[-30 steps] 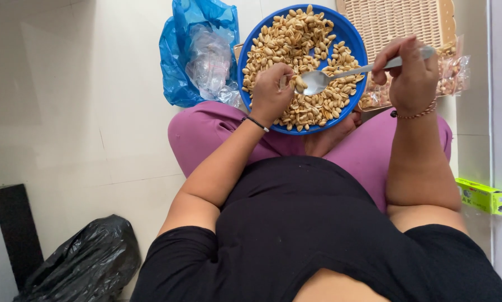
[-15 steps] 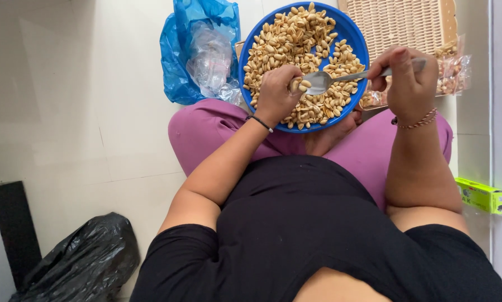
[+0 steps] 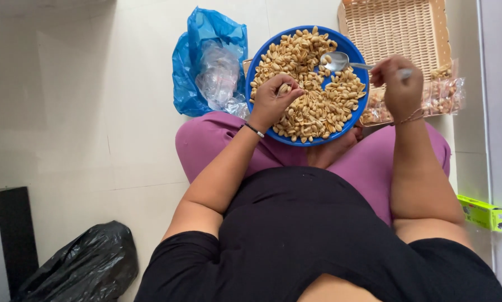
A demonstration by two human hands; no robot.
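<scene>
A round blue bowl (image 3: pixel 256 67) heaped with shelled peanuts (image 3: pixel 312 106) rests on my crossed legs in purple trousers. My left hand (image 3: pixel 274 100) lies on the near-left part of the heap, its fingers pinched around a few peanuts. My right hand (image 3: pixel 399 86) hovers at the bowl's right rim and grips the handle of a metal spoon (image 3: pixel 338 60). The spoon's bowl sits over the far part of the heap, empty as far as I can see.
A blue plastic bag (image 3: pixel 192 61) holding clear plastic wrap lies left of the bowl. A woven basket tray (image 3: pixel 396 28) and clear packets of peanuts (image 3: pixel 443 95) sit at the far right. A black bag (image 3: pixel 80 265) lies at the near left, a green box (image 3: pixel 483 212) at right.
The spoon has moved from the middle of the heap, beside my left hand, to the far right part of the bowl. My left hand stays on the heap, holding peanuts.
</scene>
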